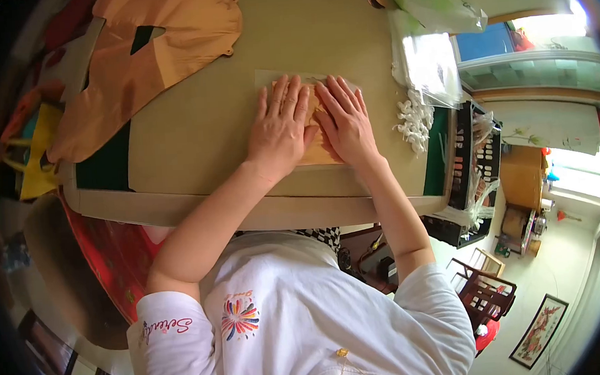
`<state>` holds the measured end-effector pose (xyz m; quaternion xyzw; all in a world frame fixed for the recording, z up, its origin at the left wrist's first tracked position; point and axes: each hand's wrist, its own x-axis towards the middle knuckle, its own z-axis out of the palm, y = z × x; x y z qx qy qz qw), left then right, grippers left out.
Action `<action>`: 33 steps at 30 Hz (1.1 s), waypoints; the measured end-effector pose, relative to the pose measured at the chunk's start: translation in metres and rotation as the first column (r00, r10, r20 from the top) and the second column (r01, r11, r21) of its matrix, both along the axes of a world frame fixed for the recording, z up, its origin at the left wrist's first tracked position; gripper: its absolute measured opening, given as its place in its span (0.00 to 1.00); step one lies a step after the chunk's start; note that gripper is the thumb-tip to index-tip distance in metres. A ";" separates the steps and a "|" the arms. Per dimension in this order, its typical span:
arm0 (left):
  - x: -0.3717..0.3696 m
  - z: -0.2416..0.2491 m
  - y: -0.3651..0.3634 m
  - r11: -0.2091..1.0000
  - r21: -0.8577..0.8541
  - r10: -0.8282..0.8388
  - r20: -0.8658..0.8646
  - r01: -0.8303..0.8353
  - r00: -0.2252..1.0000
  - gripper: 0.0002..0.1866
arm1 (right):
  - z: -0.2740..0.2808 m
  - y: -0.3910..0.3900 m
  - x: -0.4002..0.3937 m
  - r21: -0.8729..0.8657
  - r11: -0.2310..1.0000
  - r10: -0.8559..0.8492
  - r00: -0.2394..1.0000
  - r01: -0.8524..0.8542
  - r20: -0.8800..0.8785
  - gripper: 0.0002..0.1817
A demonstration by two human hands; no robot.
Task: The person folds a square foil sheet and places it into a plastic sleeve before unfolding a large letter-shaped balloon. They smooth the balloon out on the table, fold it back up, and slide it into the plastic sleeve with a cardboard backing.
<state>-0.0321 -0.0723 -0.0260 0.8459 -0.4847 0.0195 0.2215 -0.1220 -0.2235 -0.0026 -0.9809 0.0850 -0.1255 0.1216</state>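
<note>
Flat on a tan-orange piece [322, 153] lies my left hand [276, 135], palm down, with its fingers stretched out and slightly apart. My right hand [349, 131] rests beside it on the same piece, also palm down with straight fingers. The two hands are close together, their thumbs side by side over the middle. A thin translucent sheet [264, 77] shows beneath, past the fingertips. Much of the piece is hidden under both hands, and its full shape cannot be made out.
The brown-topped table [200, 132] holds a large orange sheet with cut openings [188, 40] at the left. White twisted bits [414, 124] and clear plastic bags [426, 66] lie at the right. A black crate [474, 170] stands beyond the right edge.
</note>
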 end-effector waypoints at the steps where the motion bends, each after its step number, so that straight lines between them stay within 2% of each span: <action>1: 0.000 -0.001 0.000 1.000 0.003 0.000 0.002 0.000 1.000 0.35 | -0.002 -0.001 -0.002 -0.016 1.000 0.003 1.000 -0.004 -0.010 0.26; 5: 0.000 0.001 0.000 1.000 -0.010 -0.002 0.009 0.002 1.000 0.35 | -0.003 0.004 -0.003 0.051 0.999 -0.005 1.000 0.006 -0.015 0.26; 11: -0.001 0.000 0.001 0.998 -0.061 0.006 -0.024 -0.008 1.000 0.34 | -0.002 0.003 -0.004 0.029 1.000 0.007 0.999 -0.006 -0.041 0.26; 21: 0.000 0.002 0.001 0.995 -0.099 -0.007 -0.068 0.000 0.998 0.37 | -0.001 -0.001 -0.009 -0.091 0.996 -0.019 0.995 0.010 -0.098 0.28; 33: -0.002 -0.001 0.001 0.999 -0.043 0.011 0.027 -0.010 1.000 0.36 | -0.006 -0.001 -0.009 -0.075 0.997 0.006 0.999 -0.010 -0.050 0.27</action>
